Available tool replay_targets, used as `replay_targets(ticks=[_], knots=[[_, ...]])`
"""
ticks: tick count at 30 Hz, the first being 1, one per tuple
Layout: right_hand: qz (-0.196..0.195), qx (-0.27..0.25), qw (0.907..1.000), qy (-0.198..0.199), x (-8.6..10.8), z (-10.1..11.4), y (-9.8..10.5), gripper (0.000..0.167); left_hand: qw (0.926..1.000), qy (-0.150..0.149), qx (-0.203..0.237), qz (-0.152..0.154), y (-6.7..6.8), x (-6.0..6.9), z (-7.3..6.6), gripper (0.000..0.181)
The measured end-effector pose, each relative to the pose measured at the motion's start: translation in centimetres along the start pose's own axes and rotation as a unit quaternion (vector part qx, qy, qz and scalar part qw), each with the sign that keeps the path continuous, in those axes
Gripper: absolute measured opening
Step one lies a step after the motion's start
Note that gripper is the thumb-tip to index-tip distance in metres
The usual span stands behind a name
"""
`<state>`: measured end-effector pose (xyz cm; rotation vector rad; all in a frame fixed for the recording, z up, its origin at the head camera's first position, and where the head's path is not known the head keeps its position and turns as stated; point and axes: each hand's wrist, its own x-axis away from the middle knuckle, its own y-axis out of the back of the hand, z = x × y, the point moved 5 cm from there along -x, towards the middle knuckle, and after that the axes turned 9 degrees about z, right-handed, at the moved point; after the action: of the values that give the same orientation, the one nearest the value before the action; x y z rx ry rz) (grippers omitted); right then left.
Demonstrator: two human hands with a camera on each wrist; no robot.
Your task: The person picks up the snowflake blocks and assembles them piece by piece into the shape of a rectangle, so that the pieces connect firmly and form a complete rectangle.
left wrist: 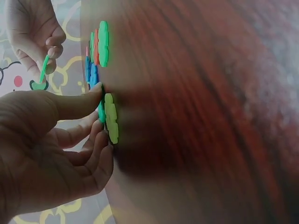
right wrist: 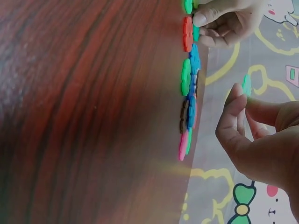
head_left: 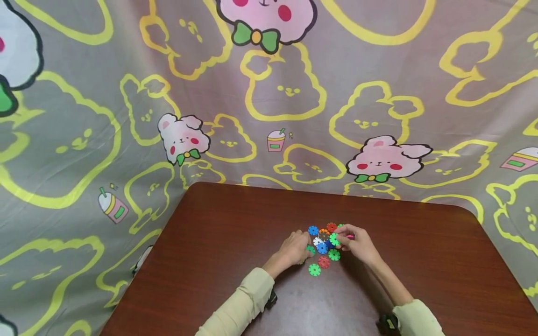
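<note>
My right hand [head_left: 357, 242] is raised a little over the table at the right of a cluster of notched plastic discs. Thumb and index finger pinch a green disc [right wrist: 246, 86] by its edge, held upright. At the cluster's left side, my left hand [head_left: 295, 247] is down at the tabletop, thumb and fingertips pinching another green disc [left wrist: 101, 111]. Close beside those fingertips a yellow-green disc [left wrist: 111, 119] lies on the table. Between the hands are a white disc [head_left: 317, 241], a blue disc [head_left: 322, 248] and an orange disc [head_left: 323, 231], some overlapping.
Nearer the front lie a red disc [head_left: 323, 262] and two green ones, one of them [head_left: 314, 269] foremost. A blue disc [head_left: 313, 230] and a red disc [head_left: 331, 227] lie at the back. The brown table [head_left: 235, 214] meets a patterned cloth [head_left: 294, 107] behind it.
</note>
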<state>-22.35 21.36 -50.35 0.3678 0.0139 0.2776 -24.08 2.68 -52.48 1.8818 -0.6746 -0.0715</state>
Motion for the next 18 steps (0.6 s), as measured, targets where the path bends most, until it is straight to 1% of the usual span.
replay_targets(ticks=[2,3,7,10,12,15,18], knots=[[0.001,0.0,1.0,-0.001,0.0,-0.1,0.0,0.015,1.0,-0.008,0.002,-0.005,0.0,0.0,0.0,0.027],[0.001,-0.001,1.0,-0.001,0.0,-0.1,0.0,0.015,0.9998,-0.014,0.01,-0.007,0.0,0.0,0.0,0.026],[0.001,-0.003,1.0,0.002,0.0,-0.1,0.0,0.014,0.9974,-0.041,0.058,-0.014,-0.2,-0.1,0.1,0.02],[-0.001,0.0,1.0,0.0,0.0,-0.1,0.0,0.014,0.994,-0.062,0.086,-0.03,-0.1,-0.1,0.3,0.019],[0.001,0.001,1.0,-0.004,0.0,-0.1,0.0,0.014,0.9917,-0.073,0.093,-0.049,0.2,0.0,0.4,0.017],[0.004,0.003,0.9999,-0.011,0.1,-0.1,0.1,0.015,0.9877,-0.092,0.1,-0.077,1.1,0.1,0.4,0.013],[0.002,0.012,0.9999,-0.006,0.0,0.0,0.3,0.014,0.9831,-0.113,0.115,-0.087,2.1,0.3,0.0,0.008]])
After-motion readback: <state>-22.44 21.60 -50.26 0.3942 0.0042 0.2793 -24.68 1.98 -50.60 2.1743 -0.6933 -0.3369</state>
